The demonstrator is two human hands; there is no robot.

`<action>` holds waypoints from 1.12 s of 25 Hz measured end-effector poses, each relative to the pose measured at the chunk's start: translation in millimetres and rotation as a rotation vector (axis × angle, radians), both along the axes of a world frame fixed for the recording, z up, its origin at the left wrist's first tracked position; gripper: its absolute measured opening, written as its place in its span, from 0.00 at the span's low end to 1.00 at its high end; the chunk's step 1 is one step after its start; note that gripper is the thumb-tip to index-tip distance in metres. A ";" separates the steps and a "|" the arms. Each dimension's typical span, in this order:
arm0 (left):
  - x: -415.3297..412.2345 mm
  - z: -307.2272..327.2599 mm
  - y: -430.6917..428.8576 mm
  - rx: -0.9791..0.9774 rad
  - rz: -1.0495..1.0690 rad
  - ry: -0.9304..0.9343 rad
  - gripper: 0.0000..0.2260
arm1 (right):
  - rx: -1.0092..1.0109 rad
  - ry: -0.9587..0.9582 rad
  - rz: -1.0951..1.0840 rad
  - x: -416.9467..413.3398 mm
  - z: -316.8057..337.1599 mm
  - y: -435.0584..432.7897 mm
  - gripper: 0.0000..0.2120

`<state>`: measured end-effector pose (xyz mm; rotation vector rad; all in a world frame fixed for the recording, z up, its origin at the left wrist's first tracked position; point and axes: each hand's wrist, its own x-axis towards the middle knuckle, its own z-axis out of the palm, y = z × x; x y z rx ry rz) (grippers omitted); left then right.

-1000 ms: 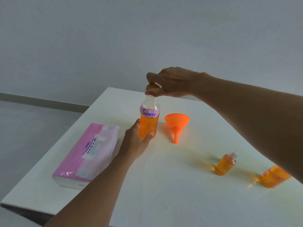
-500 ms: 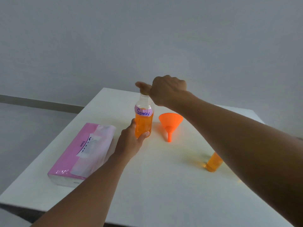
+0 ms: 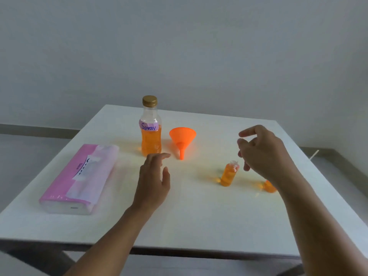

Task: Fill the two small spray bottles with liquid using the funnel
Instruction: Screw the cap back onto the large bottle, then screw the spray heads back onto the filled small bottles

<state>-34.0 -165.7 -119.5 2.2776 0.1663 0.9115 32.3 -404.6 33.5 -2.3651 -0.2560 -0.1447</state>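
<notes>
On the white table (image 3: 199,216), toward its right side, one small spray bottle (image 3: 229,174) stands roughly upright, long axis near vertical with a slight lean, filled with orange liquid and showing no spray head on its neck. It lies just below and to the left of the right hand (image 3: 262,154), which hovers beside its neck with fingers loosely curled and spread, gripping nothing. A second small bottle (image 3: 269,186) sits further right, largely hidden behind the right wrist; its attitude cannot be told. The right hand is plainly the nearer of the two to both small bottles.

The left hand (image 3: 154,182) hangs open above the table, palm down, holding nothing, just short of the large bottle marked "Spray" (image 3: 150,132). That bottle stands upright with its gold cap (image 3: 149,101) on. The orange funnel (image 3: 182,139) rests just to its right, spout pointing toward the person. A pink tissue pack (image 3: 79,178) lies well apart on the left.

Against the earlier frames: both hands were then on the large bottle, left around its body, right over its cap. Both have since let go and drawn back.

Judgement: filling appears complete; the small bottles likely remain to be closed.
</notes>
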 end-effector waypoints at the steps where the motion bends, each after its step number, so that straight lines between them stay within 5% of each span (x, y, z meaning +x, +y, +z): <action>1: 2.5 2.2 -13.8 -0.019 -0.090 0.032 0.17 | -0.032 0.016 -0.035 -7.7 -11.5 -12.8 0.07; 5: 26.5 5.4 -70.3 -0.165 -0.377 0.266 0.24 | -0.172 0.172 -0.017 -16.3 -63.7 -39.1 0.12; 9: 48.7 -2.1 -110.1 -0.326 -0.383 0.369 0.25 | -0.228 0.215 0.006 3.4 -99.1 -46.0 0.18; 15: 59.1 -0.8 -112.0 -0.320 -0.347 0.297 0.17 | -0.007 0.173 -0.032 36.1 -118.1 -33.4 0.18; 20: 42.6 5.7 -89.2 -0.308 -0.324 0.266 0.15 | 0.268 0.077 -0.082 39.4 -121.6 -24.4 0.06; 28: 16.5 13.8 -56.4 -0.412 -0.307 0.221 0.18 | 0.432 -0.008 0.161 8.1 -79.4 -28.4 0.06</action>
